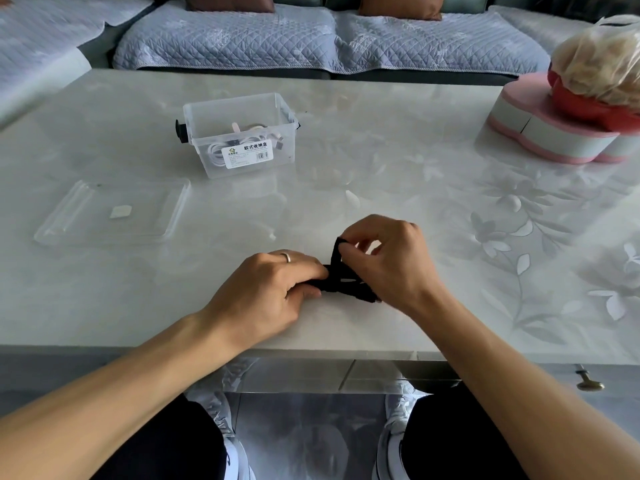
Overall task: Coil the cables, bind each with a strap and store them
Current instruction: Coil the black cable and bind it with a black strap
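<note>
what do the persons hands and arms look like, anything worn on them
Both forearms are bare, with no sleeves, watch or bracelet in view. The left hand wears a plain silver-coloured ring on one of its fingers. The right hand shows no ring or other jewellery on the parts that can be seen. No gloves on either hand.

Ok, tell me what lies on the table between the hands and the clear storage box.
Nothing: the head view shows bare table between the storage box and the left hand and right hand holding the black cable.
</note>
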A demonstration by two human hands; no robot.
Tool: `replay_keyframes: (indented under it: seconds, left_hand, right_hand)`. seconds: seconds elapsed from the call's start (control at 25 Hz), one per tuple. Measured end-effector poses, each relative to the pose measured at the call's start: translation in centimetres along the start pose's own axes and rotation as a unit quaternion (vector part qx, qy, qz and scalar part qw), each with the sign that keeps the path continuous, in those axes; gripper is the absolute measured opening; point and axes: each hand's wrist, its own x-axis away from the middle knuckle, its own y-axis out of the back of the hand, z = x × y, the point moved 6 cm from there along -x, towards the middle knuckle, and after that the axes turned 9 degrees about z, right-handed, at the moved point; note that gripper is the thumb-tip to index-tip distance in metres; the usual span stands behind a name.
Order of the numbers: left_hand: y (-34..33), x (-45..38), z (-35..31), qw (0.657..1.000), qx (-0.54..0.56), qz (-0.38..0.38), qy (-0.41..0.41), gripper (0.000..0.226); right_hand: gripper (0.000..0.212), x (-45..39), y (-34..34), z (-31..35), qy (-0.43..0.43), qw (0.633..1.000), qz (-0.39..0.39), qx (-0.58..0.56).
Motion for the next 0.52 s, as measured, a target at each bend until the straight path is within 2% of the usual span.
replay_keyframes:
  seconds: [0.12,0.24,0.36,0.44,0.52]
  left_hand:
    - [0.0,0.0,0.1,0.999,0.027,0.001,0.031,0.025]
    - [0.2,-0.1,0.0,0.999,0.042,0.002,0.029,0.026]
    - [0.3,-0.2,-0.1,0.998,0.049,0.000,0.032,0.028]
    - [0.3,-0.1,-0.2,0.999,0.047,-0.001,0.026,0.031]
    - [0.2,0.1,-0.3,0.999,0.039,-0.006,0.023,0.031]
  right_hand:
    - [0.008,0.1,-0.2,-0.4,-0.026,0.999,0.035,-0.005]
    - [0.009,1.1,0.3,-0.2,-0.036,0.998,0.042,-0.032]
    - [0.005,1.8,0.3,0.9,0.037,0.995,0.092,-0.031]
    - [0.016,2.2,0.1,1.0,0.046,0.990,0.127,-0.031]
    - [0.023,2.0,0.9,0.2,0.001,0.993,0.101,-0.061]
